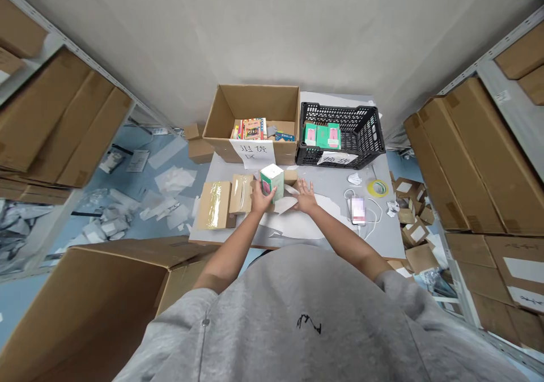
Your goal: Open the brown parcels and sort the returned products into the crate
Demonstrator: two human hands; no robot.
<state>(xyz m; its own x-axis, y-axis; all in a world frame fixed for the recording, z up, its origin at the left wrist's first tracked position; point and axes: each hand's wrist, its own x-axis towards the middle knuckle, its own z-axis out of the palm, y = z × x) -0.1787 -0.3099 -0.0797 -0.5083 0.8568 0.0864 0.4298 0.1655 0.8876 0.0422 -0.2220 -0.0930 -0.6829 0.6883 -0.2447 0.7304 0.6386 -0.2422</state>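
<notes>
Item: green-and-white box [272,181], held upright above the table [374,237], clamped by left hand [262,198]. Right hand [306,196] kept open and apart, laid on white paper [293,226]. Taped carton [215,205] placed left of box.

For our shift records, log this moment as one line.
left hand: grips white-green box | right hand: on white paper | beside: taped cardboard parcel
</notes>
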